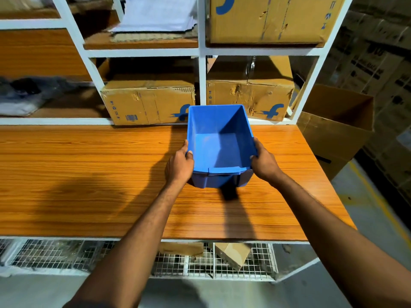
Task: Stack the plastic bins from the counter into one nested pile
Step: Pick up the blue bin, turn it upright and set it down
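A blue plastic bin sits over the right half of the wooden counter, open side up and empty inside. A second blue rim shows just under its near edge, so it looks nested in another bin. My left hand grips the bin's left rim with the thumb over the edge. On the opposite rim, my right hand holds it the same way. I cannot tell whether the bin rests on the counter or is lifted slightly.
White shelving behind the counter holds cardboard boxes close behind the bin. An open carton stands off the counter's right end. A wire-mesh shelf with a small box lies below the front edge.
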{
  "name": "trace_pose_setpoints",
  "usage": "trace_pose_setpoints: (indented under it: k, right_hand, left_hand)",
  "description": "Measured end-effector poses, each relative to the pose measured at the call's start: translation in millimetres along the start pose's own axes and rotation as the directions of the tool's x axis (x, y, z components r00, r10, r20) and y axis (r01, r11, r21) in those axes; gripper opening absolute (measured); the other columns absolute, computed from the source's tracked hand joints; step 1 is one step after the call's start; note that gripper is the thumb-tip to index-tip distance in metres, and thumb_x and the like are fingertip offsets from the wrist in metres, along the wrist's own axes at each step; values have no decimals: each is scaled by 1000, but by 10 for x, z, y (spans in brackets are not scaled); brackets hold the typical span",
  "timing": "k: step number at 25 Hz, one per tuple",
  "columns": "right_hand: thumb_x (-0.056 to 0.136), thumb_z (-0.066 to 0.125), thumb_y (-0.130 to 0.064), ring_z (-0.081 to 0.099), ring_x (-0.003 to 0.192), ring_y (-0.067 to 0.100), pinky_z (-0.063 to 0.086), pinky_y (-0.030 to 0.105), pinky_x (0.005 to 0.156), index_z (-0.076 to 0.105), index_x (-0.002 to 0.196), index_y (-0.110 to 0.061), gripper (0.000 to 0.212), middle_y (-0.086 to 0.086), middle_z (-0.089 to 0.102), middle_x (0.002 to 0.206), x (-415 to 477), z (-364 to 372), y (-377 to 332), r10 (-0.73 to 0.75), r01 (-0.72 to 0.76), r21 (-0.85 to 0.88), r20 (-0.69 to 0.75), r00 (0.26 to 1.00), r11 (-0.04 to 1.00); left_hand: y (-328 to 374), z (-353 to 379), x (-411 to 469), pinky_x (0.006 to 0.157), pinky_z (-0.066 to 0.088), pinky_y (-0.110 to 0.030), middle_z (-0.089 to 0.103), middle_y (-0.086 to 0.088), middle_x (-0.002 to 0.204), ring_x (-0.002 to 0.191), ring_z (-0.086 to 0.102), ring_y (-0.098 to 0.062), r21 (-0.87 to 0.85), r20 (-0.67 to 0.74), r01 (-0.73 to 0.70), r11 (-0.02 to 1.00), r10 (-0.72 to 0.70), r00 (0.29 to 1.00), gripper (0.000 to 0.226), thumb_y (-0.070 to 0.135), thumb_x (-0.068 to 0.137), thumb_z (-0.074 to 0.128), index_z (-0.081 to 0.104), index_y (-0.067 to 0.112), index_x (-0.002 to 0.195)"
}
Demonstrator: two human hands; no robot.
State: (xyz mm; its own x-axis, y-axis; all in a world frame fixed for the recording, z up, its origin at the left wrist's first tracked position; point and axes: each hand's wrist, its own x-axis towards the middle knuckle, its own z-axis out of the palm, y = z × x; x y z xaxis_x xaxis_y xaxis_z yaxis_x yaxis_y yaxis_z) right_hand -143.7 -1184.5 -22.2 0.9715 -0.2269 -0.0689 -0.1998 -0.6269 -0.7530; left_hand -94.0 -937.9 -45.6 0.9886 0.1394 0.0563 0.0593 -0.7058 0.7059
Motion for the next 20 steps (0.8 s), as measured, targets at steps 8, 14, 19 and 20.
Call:
trace_pose_setpoints:
  k: [8, 14, 19, 20]
  right_hand:
    - [106, 48, -34, 58, 132, 33, 54, 56, 100, 27, 160, -28, 58, 8, 55, 152, -214, -110, -156, -128, 117, -60, -244, 961, 991]
    - [99, 60, -26, 65, 115, 11, 54, 40, 96, 57, 132, -27, 34, -6, 71, 122, -968, 340, -890, -429, 446, 2, -273, 861, 895]
    - [101, 58, -33, 64, 112, 16, 52, 39, 94, 58, 131, -27, 31, -9, 71, 115, -1721, 1303, -1399, -592, 592, -37, -121, 797, 805]
    - [101, 58, -32, 63, 111, 15, 51, 39, 93, 58, 133, -27, 32, -10, 71, 115, -1864, 1550, -1516, -608, 606, -50, -108, 787, 794]
  left_hand:
    - [45, -275, -137, 110, 45, -45, 54, -2, 152, 133, 56, -29, -230, 47, 31, 973, -21, 999, 72, 64, 94, 43, 31, 34, 158]
    - [-196, -996, -807, 98, 50, -32, 64, 6, 130, 118, 60, -15, -412, -254, -157, 898, 52, 966, 47, 29, 94, 68, 56, 27, 138]
    - [-994, -1906, -1556, 109, 42, -47, 53, 8, 150, 135, 47, -17, 131, -293, -186, 974, 217, 931, 57, 42, 98, 58, 41, 33, 152]
    - [-1205, -2123, -1682, 109, 41, -48, 52, 5, 151, 137, 47, -20, 254, -287, -217, 942, 288, 914, 58, 42, 99, 57, 41, 29, 153]
